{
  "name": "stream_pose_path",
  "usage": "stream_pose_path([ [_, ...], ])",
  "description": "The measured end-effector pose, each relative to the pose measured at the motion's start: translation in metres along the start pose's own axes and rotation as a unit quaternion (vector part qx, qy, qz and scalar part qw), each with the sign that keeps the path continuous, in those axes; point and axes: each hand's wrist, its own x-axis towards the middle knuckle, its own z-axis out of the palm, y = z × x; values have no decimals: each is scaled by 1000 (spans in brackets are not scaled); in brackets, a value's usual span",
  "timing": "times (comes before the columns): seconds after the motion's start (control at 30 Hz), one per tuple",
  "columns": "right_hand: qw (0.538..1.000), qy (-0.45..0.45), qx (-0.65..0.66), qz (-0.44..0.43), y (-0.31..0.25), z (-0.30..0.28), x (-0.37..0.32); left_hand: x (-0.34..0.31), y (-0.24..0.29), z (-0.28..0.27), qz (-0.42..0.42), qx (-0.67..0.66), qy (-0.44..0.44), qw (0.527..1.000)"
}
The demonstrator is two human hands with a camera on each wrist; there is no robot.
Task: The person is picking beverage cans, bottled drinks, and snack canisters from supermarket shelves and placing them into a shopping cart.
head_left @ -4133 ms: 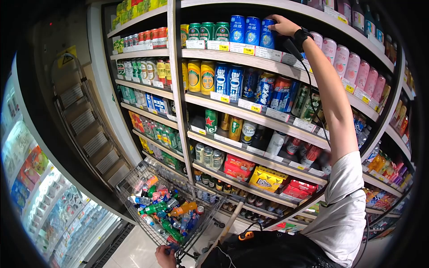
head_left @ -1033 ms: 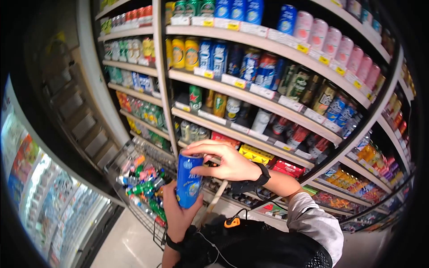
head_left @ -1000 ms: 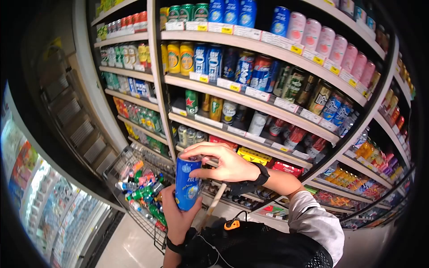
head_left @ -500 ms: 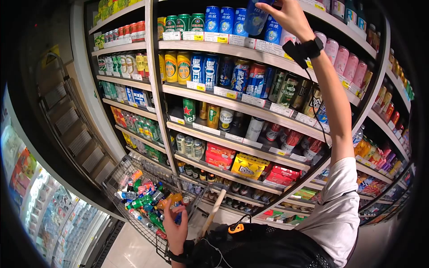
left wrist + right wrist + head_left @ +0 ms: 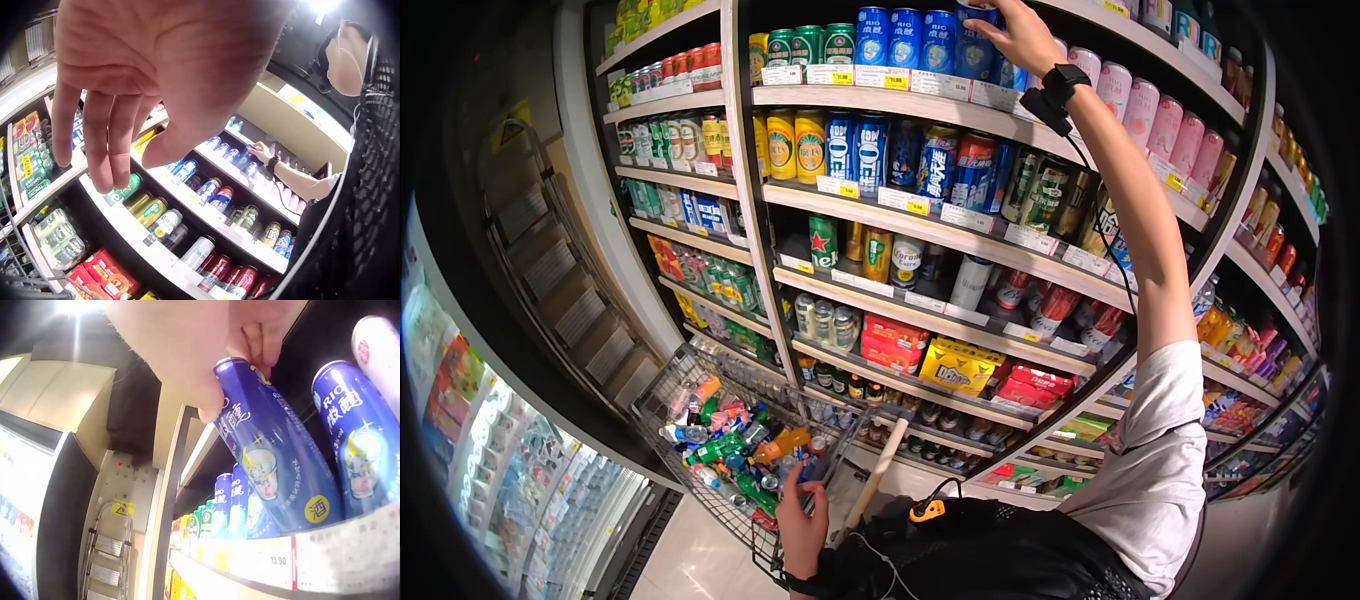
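Note:
My right hand [image 5: 1022,40] is raised to the upper shelf and grips a blue RIO can [image 5: 975,52] by its top. In the right wrist view this can [image 5: 275,450] leans, its base down behind the price labels, with thumb and fingers round the upper end. More blue RIO cans [image 5: 905,40] stand in a row to its left, and another blue can [image 5: 359,437] is just to its right. Low in front of the body, my left hand [image 5: 803,525] holds nothing. Its fingers hang loosely bent near the cart's handle end; the left wrist view shows its palm [image 5: 162,62].
A wire shopping cart [image 5: 712,497] with many bottles [image 5: 750,450] stands at lower left. Pink cans [image 5: 1140,108] continue the upper shelf on the right. Lower shelves hold beer cans and boxed packs [image 5: 955,366]. A stepladder [image 5: 565,270] leans at the left, beside a lit fridge [image 5: 510,490].
One second ago both hands held the blue can before the body. The left hand has let go and lowered; the right has carried the can up to the shelf row.

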Motion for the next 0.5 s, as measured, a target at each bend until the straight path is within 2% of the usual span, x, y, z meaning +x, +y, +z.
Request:
stream_pose_path([
  [0.1, 998, -51, -38, 28, 8, 0, 7, -4, 7, 2, 0, 4, -14, 1000],
  [0.13, 994, -79, -43, 67, 8, 1, 9, -6, 4, 2, -3, 6, -15, 1000],
  [0.27, 986, -114, -79, 89, 6, 2, 13, -9, -1, 3, 5, 3, -14, 1000],
  [0.33, 978, -132, -95, 134, 9, 2, 14, -10, -4, 4, 10, 5, -14, 1000],
  [0.43, 964, -183, -69, 181, 18, -1, 17, -8, -2, 4, 11, 13, -18, 1000],
  [0.5, 963, -189, -72, 177, 26, 1, 19, -7, 1, 4, 8, 19, -21, 1000],
])
